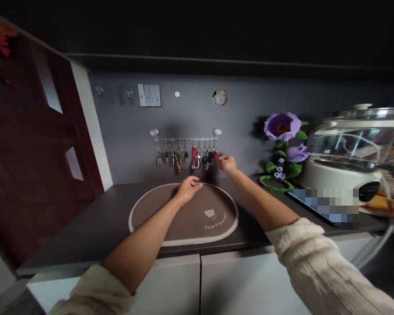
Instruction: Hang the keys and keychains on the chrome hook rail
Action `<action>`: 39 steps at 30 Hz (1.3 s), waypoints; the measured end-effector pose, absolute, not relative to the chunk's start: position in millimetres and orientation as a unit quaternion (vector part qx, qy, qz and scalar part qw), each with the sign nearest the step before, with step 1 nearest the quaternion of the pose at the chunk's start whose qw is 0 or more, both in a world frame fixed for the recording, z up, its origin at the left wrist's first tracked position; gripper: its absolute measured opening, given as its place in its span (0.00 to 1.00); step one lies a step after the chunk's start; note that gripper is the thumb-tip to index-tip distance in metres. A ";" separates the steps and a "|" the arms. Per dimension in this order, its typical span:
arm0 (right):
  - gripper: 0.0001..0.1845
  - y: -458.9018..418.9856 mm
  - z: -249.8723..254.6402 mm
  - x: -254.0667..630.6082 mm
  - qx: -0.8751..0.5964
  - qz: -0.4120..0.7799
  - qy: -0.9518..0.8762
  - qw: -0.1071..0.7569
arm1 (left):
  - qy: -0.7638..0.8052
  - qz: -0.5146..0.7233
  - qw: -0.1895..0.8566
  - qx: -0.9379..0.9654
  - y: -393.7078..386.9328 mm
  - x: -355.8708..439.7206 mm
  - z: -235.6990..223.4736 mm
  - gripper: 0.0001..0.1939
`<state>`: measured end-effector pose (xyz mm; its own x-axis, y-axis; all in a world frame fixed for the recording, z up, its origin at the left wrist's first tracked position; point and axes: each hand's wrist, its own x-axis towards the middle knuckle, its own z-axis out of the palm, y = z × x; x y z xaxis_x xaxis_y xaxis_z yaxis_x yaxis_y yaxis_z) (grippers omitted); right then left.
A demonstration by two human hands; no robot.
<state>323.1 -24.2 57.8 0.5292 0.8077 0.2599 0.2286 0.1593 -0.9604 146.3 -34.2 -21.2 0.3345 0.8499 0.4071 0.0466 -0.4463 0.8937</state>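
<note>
A clear rail (187,139) on the grey wall carries several hooks with bunches of keys (174,154) hanging from them. My right hand (228,166) is raised at the rail's right end, its fingers slightly apart beside a red key tag (216,156); whether the fingertips touch it is hard to tell. Lower and further left, my left hand (188,191) hovers over the brown mat (170,218), thumb and fingers apart and holding nothing. Near the rail's middle hang a red strap (194,154) and a pink loop (198,161).
Purple artificial flowers (282,127) stand right of my right hand. Beside them are a tablet-like screen (321,208) and a white appliance with a clear top (341,173). Wall switches (149,95) sit above the rail. A dark cabinet (197,30) overhangs the counter (95,218).
</note>
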 end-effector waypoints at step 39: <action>0.38 -7.4 57.8 322.9 -0.542 0.206 -0.465 0.670 | 0.413 0.621 0.400 0.532 41.8 41.4 47.6 0.32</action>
<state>322.9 -7.4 57.8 0.4836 0.7787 0.3997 0.2279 0.3289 -0.9165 41.4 41.8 47.6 -0.1137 0.9369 0.3306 -0.0574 -0.3384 0.9392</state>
